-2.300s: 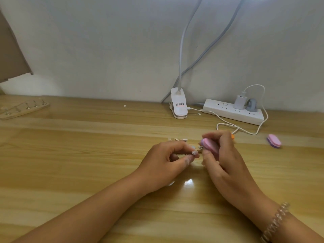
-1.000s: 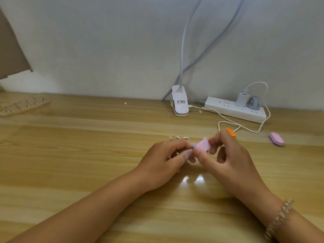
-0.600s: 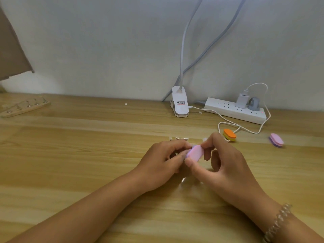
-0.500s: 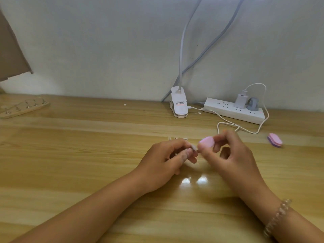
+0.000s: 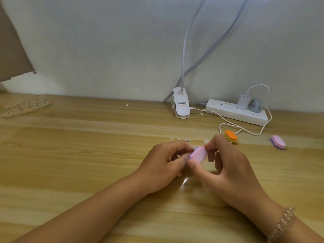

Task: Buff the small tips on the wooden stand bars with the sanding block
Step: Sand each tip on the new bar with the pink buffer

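Head view, left to right: what lies around?

Far left on the table [image 5: 87,155], a wooden stand bar [image 5: 26,106] lies near the wall, well apart from the hands.

And the hands?

The left hand [image 5: 164,165] pinches a small tip [image 5: 195,148], mostly hidden. The right hand [image 5: 226,171] grips a pink sanding block [image 5: 199,154] laid against it, with a beaded bracelet [image 5: 282,223] on that wrist.

Behind them?

A white lamp clip [image 5: 181,106], its label too small to read, and a power strip [image 5: 236,112] with a charger plugged in. Nearer lie an orange block [image 5: 231,136] and a second pink block [image 5: 278,141].
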The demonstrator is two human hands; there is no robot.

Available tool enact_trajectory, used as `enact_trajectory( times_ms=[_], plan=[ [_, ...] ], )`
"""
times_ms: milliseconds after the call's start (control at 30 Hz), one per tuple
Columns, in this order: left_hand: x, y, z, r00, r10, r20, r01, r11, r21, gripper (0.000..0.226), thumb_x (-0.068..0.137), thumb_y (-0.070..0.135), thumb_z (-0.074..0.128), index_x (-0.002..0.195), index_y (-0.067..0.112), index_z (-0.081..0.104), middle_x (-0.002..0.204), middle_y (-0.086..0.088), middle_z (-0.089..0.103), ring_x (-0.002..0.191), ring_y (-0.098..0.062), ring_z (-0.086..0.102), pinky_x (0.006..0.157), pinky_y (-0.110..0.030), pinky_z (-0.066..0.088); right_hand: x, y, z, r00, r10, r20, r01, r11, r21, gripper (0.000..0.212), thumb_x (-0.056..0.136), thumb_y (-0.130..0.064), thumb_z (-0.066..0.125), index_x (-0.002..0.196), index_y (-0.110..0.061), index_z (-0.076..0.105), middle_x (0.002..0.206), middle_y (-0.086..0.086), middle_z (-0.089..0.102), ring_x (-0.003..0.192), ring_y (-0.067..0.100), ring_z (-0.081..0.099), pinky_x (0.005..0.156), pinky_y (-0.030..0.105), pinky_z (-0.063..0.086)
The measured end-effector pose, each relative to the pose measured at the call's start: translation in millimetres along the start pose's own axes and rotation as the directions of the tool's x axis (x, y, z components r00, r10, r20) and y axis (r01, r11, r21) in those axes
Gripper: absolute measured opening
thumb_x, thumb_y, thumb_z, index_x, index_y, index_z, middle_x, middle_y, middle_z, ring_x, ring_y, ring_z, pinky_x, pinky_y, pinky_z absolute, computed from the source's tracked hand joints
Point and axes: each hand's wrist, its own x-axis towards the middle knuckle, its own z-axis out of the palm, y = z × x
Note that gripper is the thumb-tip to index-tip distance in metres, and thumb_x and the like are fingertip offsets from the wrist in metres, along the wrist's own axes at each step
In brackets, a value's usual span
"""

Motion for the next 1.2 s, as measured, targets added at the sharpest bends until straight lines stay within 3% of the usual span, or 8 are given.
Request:
enact_trajectory(
  times_ms=[233,367,600,700,833,967,1100,1200],
  plan=[
    [-1.0,3.8,0.8,1.0,0.027,-0.006,-0.028,0.999,-0.037,0.014,0.098,0.017,0.055,0.096,0.022,0.069,0.094,0.011,0.074,0.065,-0.013,0.062,0.058,-0.024,0.048,8.6,6.8,-5.1,0.976,0.21,-0.061,-0.194,0.96,0.202,0.036,0.071,-0.045,0.071,0.087,-0.017,0.054,0.076,0.001,0.056,0.051,0.008,0.039,0.055,0.027,0.037],
    [-2.1,4.5,1.4,0.999,0.047,0.01,-0.047,0.999,0.019,0.016,0.097,0.019,0.053,0.091,0.028,0.065,0.081,0.022,0.067,0.061,-0.001,0.057,0.058,-0.02,0.046,2.7,1.7,-3.3,0.991,0.129,-0.039,-0.116,0.964,0.239,0.032,0.079,-0.044,0.071,0.086,-0.018,0.055,0.076,-0.002,0.056,0.049,0.008,0.04,0.05,0.018,0.033],
    [-2.0,5.6,0.4,0.998,0.055,0.038,-0.057,0.996,0.066,0.024,0.097,0.023,0.053,0.093,0.044,0.064,0.079,0.023,0.063,0.059,-0.007,0.055,0.062,-0.023,0.046,5.2,3.1,-2.6,0.995,0.097,-0.013,-0.094,0.983,0.155,0.049,0.071,-0.067,0.061,0.083,-0.02,0.055,0.072,-0.003,0.055,0.05,0.01,0.04,0.053,0.027,0.035],
    [-2.1,6.2,0.2,0.998,0.042,0.042,-0.044,0.997,0.062,0.027,0.094,0.02,0.052,0.097,0.042,0.066,0.079,0.018,0.063,0.062,-0.008,0.055,0.062,-0.026,0.046,0.5,2.2,-0.2,1.0,0.009,0.013,-0.01,0.996,0.085,0.043,0.072,-0.063,0.066,0.082,-0.024,0.05,0.072,-0.006,0.053,0.051,0.012,0.043,0.05,0.018,0.031],
    [-2.7,6.4,0.3,0.998,0.056,0.034,-0.058,0.995,0.075,0.022,0.099,0.018,0.054,0.095,0.037,0.065,0.081,0.023,0.067,0.059,-0.003,0.057,0.061,-0.02,0.045,6.6,6.4,-2.5,0.991,0.132,-0.006,-0.128,0.968,0.217,0.049,0.071,-0.065,0.067,0.085,-0.019,0.056,0.072,0.0,0.058,0.051,0.009,0.042,0.052,0.022,0.035],
    [-4.0,4.8,1.1,1.0,0.011,0.018,-0.011,1.0,-0.007,0.008,0.101,0.019,0.053,0.104,0.022,0.059,0.097,0.012,0.075,0.074,-0.021,0.066,0.061,-0.025,0.049,8.0,6.7,-5.2,0.974,0.212,-0.079,-0.171,0.92,0.352,0.044,0.069,-0.06,0.061,0.094,-0.024,0.061,0.077,0.003,0.06,0.061,0.026,0.054,0.055,0.023,0.042],
    [-2.1,4.7,-0.3,1.0,0.025,-0.001,-0.025,1.0,0.006,0.012,0.099,0.022,0.05,0.1,0.02,0.062,0.087,0.004,0.069,0.066,-0.016,0.061,0.061,-0.038,0.053,2.8,-0.4,-1.9,0.997,0.039,0.072,-0.057,0.964,0.26,0.037,0.075,-0.058,0.062,0.096,-0.028,0.06,0.069,0.0,0.057,0.047,0.008,0.044,0.048,0.02,0.035],
    [-2.0,5.2,-0.9,0.999,0.036,0.001,-0.036,0.999,0.027,0.015,0.098,0.025,0.05,0.098,0.026,0.065,0.08,0.018,0.063,0.06,-0.005,0.057,0.06,-0.024,0.047,5.7,1.9,-2.3,0.996,0.08,0.048,-0.09,0.961,0.263,0.042,0.071,-0.059,0.062,0.096,-0.025,0.061,0.066,0.001,0.056,0.045,0.006,0.042,0.05,0.022,0.033]
  ],
)
